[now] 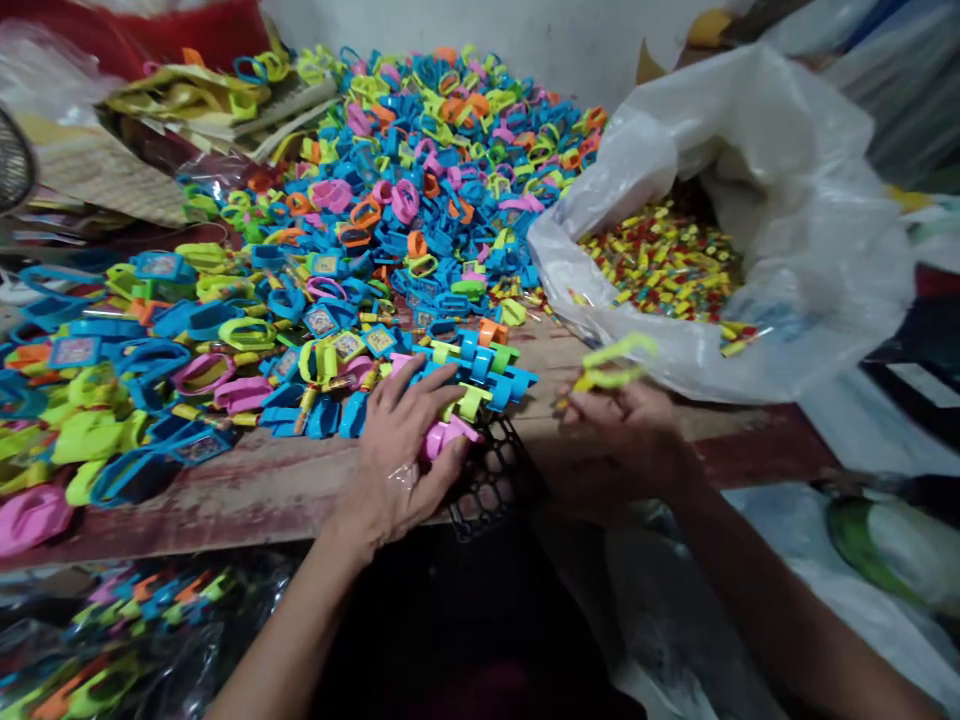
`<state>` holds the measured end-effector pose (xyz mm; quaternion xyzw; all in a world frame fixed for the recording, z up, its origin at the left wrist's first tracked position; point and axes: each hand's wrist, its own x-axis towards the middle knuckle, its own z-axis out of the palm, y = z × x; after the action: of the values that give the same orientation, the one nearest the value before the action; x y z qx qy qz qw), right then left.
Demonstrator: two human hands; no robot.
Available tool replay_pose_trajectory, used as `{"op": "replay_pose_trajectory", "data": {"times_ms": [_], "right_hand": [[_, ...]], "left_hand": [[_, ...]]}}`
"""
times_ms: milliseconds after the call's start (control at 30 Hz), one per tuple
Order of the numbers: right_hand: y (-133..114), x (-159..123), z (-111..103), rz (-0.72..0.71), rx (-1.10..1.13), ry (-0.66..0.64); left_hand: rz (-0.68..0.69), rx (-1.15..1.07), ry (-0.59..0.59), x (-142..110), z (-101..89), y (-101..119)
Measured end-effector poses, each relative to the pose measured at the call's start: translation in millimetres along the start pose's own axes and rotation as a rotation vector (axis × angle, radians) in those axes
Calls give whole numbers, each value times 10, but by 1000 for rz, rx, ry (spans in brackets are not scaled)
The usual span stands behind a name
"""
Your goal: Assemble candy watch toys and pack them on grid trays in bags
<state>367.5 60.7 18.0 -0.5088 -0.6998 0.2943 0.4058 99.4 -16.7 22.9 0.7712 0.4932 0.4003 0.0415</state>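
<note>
A worn wooden tbl. (262, 490) is being mostly covered, from 9 to 12 o'clk, by a heap of plastic toy watches (420, 190), multicol. At 2 o'clk, space is being taken up by an open white plastic bag (810, 210), in which a pile of yellow & red tubes (667, 265) is being held. Near ctr. a cluster of curved pcs. (480, 365) is being partly covered by the L hand (405, 435), fingers part spread; whether anything is being gripped there can't be told. Just R of ctr., approx. 4 o'clk, a lime watch (619, 362), blurred, is being pinched betw. thumb & fingers of the R hand (630, 425). At 6 o'clk, betw. both hands, the tbl. edge is being overlapped by a black grid (499, 475). A pink pc. (448, 436) is being touched by the L thumb.
</note>
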Motion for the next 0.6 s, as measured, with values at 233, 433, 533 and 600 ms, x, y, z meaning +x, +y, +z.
{"op": "replay_pose_trajectory", "data": {"times_ms": [233,433,533,600], "right_hand": [[-2,-595,707,-72,40,12],[15,-475,914,-240,-86,127],[53,-504,904,-197,-90,136],[55,-516,881,-191,-53,120]], "left_hand": [[25,42,73,-2,103,-25],[27,77,70,-3,92,13],[43,103,70,-9,74,10],[67,115,63,-4,66,-7]]}}
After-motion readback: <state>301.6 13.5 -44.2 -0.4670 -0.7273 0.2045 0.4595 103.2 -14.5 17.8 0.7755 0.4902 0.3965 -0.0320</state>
